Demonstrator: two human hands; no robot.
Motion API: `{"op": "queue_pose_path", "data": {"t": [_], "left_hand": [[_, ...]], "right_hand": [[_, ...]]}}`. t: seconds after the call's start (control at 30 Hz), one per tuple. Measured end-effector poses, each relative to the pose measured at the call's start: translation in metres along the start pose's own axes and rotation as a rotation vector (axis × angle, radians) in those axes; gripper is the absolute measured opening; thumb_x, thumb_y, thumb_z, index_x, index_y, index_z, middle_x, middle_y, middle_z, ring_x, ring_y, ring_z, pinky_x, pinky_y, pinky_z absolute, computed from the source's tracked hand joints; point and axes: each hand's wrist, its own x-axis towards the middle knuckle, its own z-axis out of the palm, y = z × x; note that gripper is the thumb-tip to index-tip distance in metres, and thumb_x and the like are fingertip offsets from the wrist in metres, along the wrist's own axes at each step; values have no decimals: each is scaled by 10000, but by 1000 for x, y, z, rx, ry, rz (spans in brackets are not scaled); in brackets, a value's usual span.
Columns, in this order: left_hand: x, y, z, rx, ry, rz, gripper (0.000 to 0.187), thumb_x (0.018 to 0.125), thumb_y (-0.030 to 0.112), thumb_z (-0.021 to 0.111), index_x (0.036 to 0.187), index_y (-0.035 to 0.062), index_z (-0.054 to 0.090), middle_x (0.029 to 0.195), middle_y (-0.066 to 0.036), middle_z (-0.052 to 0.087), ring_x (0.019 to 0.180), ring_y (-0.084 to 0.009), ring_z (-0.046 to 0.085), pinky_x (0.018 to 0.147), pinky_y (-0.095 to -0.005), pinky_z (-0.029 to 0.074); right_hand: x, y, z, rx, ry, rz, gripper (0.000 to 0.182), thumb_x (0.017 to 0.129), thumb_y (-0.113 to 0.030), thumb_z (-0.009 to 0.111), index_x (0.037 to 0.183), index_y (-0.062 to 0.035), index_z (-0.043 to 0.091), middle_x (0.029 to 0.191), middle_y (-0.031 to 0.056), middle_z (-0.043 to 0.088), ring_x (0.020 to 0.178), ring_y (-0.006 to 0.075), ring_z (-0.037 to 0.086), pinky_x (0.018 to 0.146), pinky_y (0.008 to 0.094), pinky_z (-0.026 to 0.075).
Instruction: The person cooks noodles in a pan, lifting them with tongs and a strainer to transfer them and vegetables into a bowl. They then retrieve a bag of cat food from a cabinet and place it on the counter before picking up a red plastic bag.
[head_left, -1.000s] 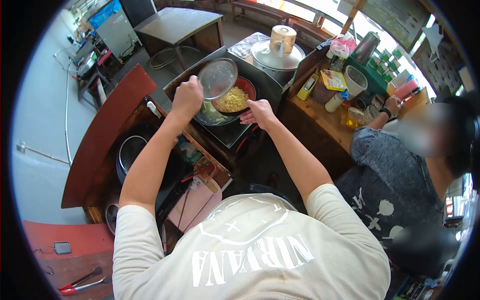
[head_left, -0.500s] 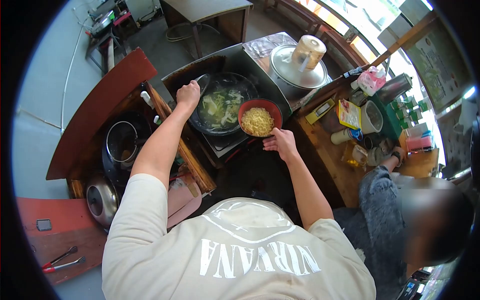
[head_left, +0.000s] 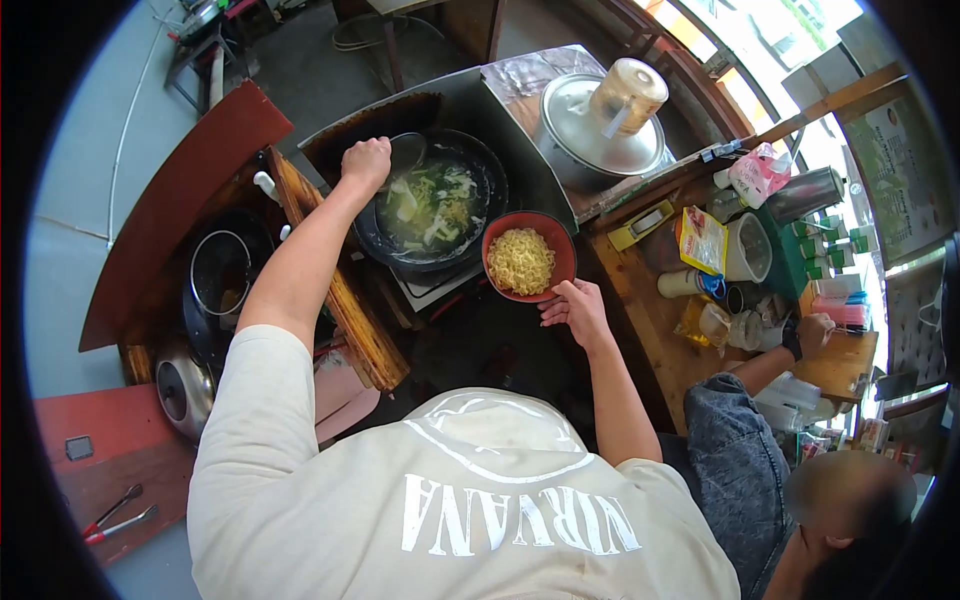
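Observation:
My left hand (head_left: 366,163) is closed around the handle of a ladle (head_left: 408,153), whose round head is at the left rim of a dark wok (head_left: 492,175). Inside the wok is greenish broth (head_left: 430,215) with leafy vegetables and pale pieces. Between the thumb and fingers of my right hand (head_left: 580,312), a red bowl (head_left: 566,250) with a dark outside is held by its near right edge. Yellow curly noodles (head_left: 520,262) fill much of it. The bowl is just right of the wok, on the side nearer me.
A large lidded pot (head_left: 590,125) with a container on top stands beyond the stove. Wooden boards (head_left: 345,310) border the stove on the left. On the right counter (head_left: 640,290) are bottles, tubs and packets. A co-worker's hand (head_left: 815,332) is near pink straws (head_left: 842,315).
The bowl has come away from the wok's edge, towards my body. The ladle has turned so its round head shows. The co-worker's hand is now close to the straws.

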Motion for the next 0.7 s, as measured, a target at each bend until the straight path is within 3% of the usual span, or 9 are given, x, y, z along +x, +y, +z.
{"op": "queue_pose_path", "data": {"t": [0.13,0.27,0.33,0.37,0.47,0.7], "left_hand": [[0,2,-17,-5,-225,-85,215,858,91,498,923,-2,680,909,-240,689,847,-386,691,732,-473,570],[-22,2,-14,-101,-207,-202,187,816,40,538,888,-41,690,875,-242,695,789,-370,705,672,-445,585],[-29,7,-15,-236,-421,-438,145,788,-20,546,821,-78,675,772,-219,691,665,-330,707,561,-410,587],[-33,12,-16,-234,-422,-438,145,788,-20,546,821,-78,675,772,-219,691,665,-330,707,561,-410,587],[-39,35,-19,-546,-530,-769,164,820,-5,556,896,-90,674,777,-184,697,611,-265,699,482,-355,578],[-41,60,39,-931,-438,-881,137,810,-49,515,761,-89,637,703,-168,653,524,-255,651,448,-373,572]], "right_hand": [[0,4,-5,10,-1,8,217,844,-112,524,941,73,581,760,199,649,559,228,643,529,333,580],[-4,7,-11,15,10,17,217,841,-114,527,938,72,580,759,198,648,558,226,643,528,332,580],[-7,7,-12,32,21,19,223,836,-115,530,942,74,581,761,197,648,563,227,643,535,331,581],[-8,9,-13,33,20,20,223,836,-115,530,942,74,581,761,197,648,563,227,643,535,331,581],[-11,15,-17,59,29,27,228,832,-119,534,944,74,581,764,198,648,570,229,644,542,333,582],[-19,25,-23,60,32,50,233,829,-126,538,947,70,583,768,194,651,569,231,643,544,333,581]]}}
